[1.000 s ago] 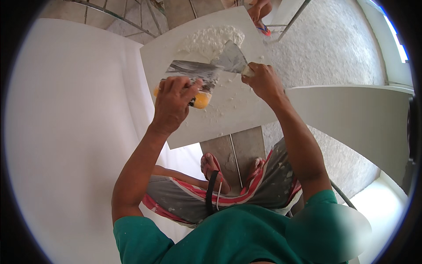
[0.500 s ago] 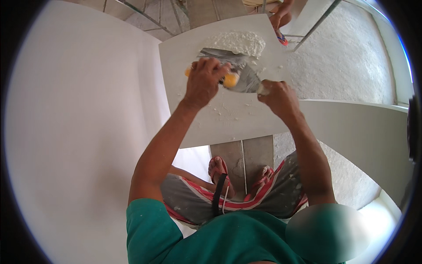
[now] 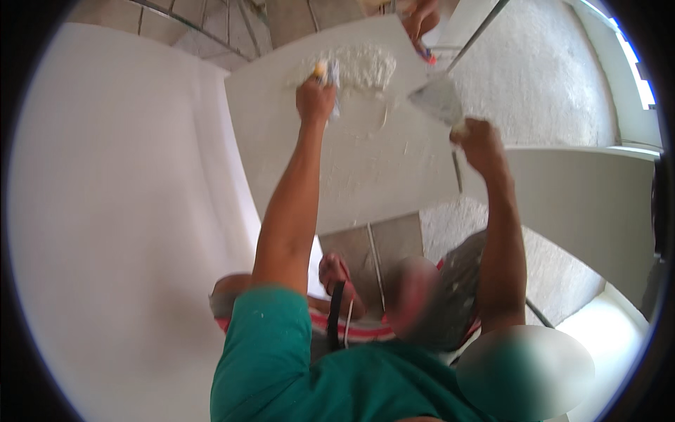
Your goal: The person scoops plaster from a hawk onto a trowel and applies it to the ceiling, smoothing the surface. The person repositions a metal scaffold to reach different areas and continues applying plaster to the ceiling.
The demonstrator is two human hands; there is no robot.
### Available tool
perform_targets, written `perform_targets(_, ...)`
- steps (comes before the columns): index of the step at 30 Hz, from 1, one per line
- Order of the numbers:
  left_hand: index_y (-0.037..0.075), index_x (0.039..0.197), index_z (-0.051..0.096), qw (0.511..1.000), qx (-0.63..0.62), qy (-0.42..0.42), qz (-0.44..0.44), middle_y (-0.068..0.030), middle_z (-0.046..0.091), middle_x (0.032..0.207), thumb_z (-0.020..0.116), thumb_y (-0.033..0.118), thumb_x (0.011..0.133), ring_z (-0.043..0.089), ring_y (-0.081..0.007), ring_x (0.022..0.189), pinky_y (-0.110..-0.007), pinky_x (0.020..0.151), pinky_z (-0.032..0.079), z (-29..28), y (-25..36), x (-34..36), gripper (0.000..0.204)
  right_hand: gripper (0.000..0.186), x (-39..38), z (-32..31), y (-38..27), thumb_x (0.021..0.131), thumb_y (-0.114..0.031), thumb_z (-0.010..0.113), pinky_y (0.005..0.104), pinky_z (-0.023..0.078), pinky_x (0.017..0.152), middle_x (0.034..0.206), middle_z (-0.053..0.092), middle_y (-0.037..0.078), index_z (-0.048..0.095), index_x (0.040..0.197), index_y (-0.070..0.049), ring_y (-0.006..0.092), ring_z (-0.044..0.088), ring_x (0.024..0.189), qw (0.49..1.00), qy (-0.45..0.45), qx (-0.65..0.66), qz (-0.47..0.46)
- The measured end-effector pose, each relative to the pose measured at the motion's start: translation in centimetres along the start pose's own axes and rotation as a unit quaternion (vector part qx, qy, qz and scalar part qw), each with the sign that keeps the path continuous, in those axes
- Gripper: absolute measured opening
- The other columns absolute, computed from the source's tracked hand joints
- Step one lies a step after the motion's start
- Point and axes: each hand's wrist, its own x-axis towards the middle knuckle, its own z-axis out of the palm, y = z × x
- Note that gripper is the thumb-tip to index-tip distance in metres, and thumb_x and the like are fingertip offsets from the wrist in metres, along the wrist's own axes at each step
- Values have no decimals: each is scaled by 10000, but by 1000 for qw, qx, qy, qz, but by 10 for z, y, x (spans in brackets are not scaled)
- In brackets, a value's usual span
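Note:
My left hand [image 3: 315, 100] is closed round the yellow handle of a plastering trowel [image 3: 334, 76]. Its grey blade stands nearly edge-on at the left side of a spread of wet white putty [image 3: 365, 65]. That putty lies on the far part of a pale board [image 3: 365, 162], with crumbs and streaks nearer me. Off the board's right edge, my right hand [image 3: 479, 144] grips a putty knife [image 3: 437, 98] by its handle. The knife's wide triangular blade is smeared with white and points away to the far left, apart from the trowel.
A smooth white wall [image 3: 126, 183] rises along the left. On the right runs a low curved wall [image 3: 576, 190]. Beyond the board's far right corner is another person's limb [image 3: 420, 21], beside a slanting metal bar [image 3: 481, 34]. Tiled floor [image 3: 401, 239] shows below the board.
The trowel and putty knife were touching and are now apart. My left hand has reached farther toward the putty, turning the trowel; my right hand has moved right with the knife raised.

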Motion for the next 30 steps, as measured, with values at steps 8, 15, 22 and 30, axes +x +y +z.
perform_targets(8, 54, 1091, 658, 978, -15, 29, 207, -126, 581, 1018, 673, -6, 756, 577, -313, 963, -427, 879, 454, -8, -26, -44, 340, 261, -1, 5, 0, 801, -240, 726, 346, 495, 526, 695, 656, 105, 689, 866, 9, 184, 599, 548, 977, -46, 202, 55)
perform_targets(15, 150, 1196, 670, 959, 52, 53, 275, -68, 518, 1156, 724, -58, 627, 473, -277, 1157, -452, 988, 354, -9, 28, -68, 608, 357, 18, 66, -52, 842, -234, 786, 286, 591, 649, 979, 682, 128, 605, 1009, 25, 201, 704, 824, 823, -164, 542, 49)
perform_targets(22, 114, 1286, 596, 954, -11, -6, 299, -122, 498, 1246, 689, -66, 657, 449, -314, 1231, -455, 1044, 339, -30, 60, -87, 660, 248, 24, 69, -53, 796, -33, 773, 327, 628, 673, 937, 652, 125, 586, 948, 25, 214, 692, 827, 788, -116, 604, 34)
perform_targets(30, 35, 1259, 517, 657, -668, -95, -337, -86, 574, 1147, 718, 332, 853, 577, -187, 963, -381, 774, 504, -38, 62, -100, 542, 298, 12, 69, -62, 797, -105, 801, 305, 611, 643, 937, 669, 150, 583, 940, 38, 219, 704, 800, 825, -156, 543, 1)
